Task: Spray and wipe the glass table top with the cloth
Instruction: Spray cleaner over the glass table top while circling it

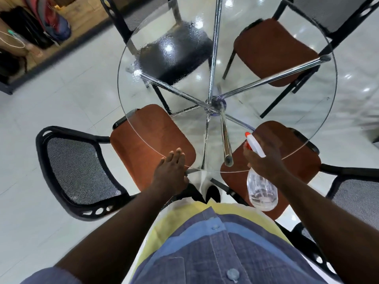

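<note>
The right hand (266, 158) grips the spray bottle (260, 177) over the table's (127, 128) near edge, nozzle aimed at the far side (droplets already there), the left hand (171, 171) flat, empty; no cloth shows.

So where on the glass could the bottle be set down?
The round glass top carries nothing. Dry patches: right side over the brown seat, and centre. Wet droplets cover the far left. The near edge is crowded: left hand, right hand holding spray bottle.
</note>
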Available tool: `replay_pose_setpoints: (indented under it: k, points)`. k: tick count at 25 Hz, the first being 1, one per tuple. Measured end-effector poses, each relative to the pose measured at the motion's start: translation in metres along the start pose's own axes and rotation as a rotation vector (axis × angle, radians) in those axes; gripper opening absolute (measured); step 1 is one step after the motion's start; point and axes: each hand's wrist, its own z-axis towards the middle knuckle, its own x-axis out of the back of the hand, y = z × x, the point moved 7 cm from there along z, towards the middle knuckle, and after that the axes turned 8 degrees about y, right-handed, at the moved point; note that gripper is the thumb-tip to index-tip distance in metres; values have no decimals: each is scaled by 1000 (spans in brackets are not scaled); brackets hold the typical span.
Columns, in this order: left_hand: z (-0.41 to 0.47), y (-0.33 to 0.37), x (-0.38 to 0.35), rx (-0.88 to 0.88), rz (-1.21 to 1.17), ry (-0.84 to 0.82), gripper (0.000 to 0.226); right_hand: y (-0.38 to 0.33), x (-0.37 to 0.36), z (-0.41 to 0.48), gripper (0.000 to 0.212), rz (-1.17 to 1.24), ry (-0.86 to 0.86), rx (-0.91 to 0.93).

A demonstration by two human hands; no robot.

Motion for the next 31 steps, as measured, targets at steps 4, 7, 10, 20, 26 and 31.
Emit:
replay_pose_setpoints:
  k: [4,7,10,20,26,31]
  points:
    - [-11,1,-9,-19,18,0,85,27,13,-13,7,-41,15,-43]
    - [-16,1,-14,-23,-4,-25,84,40,16,-29,7,-74,-46,-3]
    - [-18,0,-22,-24,-38,-95,92,52,7,-41,11,-134,-143,30]
    - [-12,2,-13,15,-55,-147,92,21,-42,-56,11,-124,-346,279]
    - [-12,5,-13,13,-16,-121,92,16,-63,-56,11,-137,-361,279]
    - [-11,25,-14,-63,-10,4,92,38,-38,-58,9,-94,-292,235]
